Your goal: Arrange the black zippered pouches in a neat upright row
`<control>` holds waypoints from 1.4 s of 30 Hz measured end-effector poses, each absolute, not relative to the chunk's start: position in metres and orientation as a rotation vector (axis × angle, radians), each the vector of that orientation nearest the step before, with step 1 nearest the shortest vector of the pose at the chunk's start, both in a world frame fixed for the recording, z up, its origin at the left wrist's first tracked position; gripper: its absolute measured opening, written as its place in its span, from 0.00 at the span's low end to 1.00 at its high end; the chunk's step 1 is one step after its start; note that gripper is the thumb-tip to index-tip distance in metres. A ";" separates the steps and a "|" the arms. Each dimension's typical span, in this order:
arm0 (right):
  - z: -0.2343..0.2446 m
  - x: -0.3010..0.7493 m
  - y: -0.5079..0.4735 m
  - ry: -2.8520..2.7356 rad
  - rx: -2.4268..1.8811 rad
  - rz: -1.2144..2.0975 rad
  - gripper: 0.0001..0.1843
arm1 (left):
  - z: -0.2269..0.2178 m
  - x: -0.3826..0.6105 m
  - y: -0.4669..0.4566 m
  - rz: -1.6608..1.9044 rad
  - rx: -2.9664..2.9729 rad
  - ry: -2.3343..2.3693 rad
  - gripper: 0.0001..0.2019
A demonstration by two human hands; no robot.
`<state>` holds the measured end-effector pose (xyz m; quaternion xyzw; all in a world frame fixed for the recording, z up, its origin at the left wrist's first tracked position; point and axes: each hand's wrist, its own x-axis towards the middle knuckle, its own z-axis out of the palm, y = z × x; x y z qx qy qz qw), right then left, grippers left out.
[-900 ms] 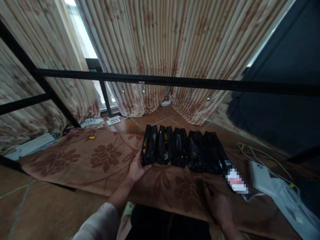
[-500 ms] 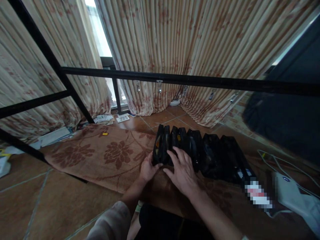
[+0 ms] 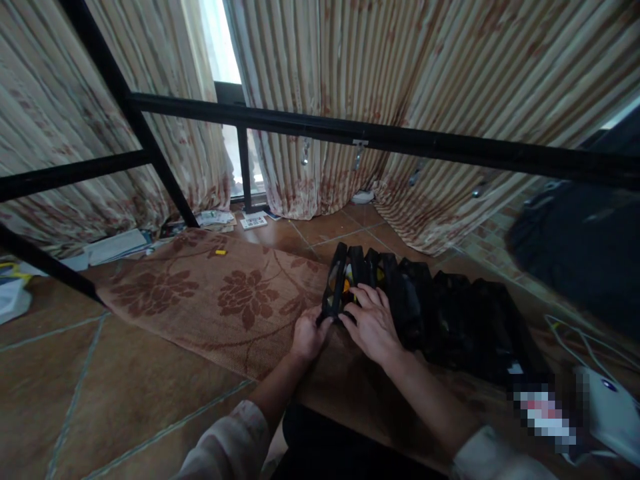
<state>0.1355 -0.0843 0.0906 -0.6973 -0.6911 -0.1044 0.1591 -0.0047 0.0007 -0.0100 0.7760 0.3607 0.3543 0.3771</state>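
Observation:
A row of black pouches point(image 3: 415, 300) stands upright side by side on a brown flowered cloth point(image 3: 240, 293). The leftmost black pouch point(image 3: 334, 280) has a see-through side, with something orange-yellow point(image 3: 346, 286) showing by it. My left hand point(image 3: 309, 333) is closed on the near bottom corner of this pouch, thumb on the front. Close beside it, my right hand point(image 3: 373, 323) is curled over the pouch's right part, thumb at the near edge and fingers reaching into the gap. Its fingertips are partly hidden among the black folds.
A black metal rail point(image 3: 320, 127) crosses above the cloth. Striped curtains point(image 3: 350, 60) hang behind it. A small yellow piece point(image 3: 221, 253) lies on the cloth. Papers point(image 3: 117, 248) lie at the back left. At right are a white device point(image 3: 607, 407) and a pale cable point(image 3: 575, 340).
The view has shifted, so the scene sits differently. The leftmost pouch now stands more apart at its top, showing more orange-yellow. My right hand has closed in toward my left at the pouch's near edge.

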 end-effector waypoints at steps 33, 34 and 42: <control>0.046 0.088 -0.108 -0.793 -1.973 0.471 0.18 | -0.006 -0.006 -0.008 0.916 2.001 0.936 0.32; 0.047 0.088 -0.108 -0.764 -1.951 0.482 0.18 | -0.005 -0.006 -0.008 0.913 1.996 0.948 0.31; 0.053 0.074 -0.103 -0.361 -1.655 0.754 0.17 | -0.006 -0.004 -0.008 0.892 1.987 0.990 0.23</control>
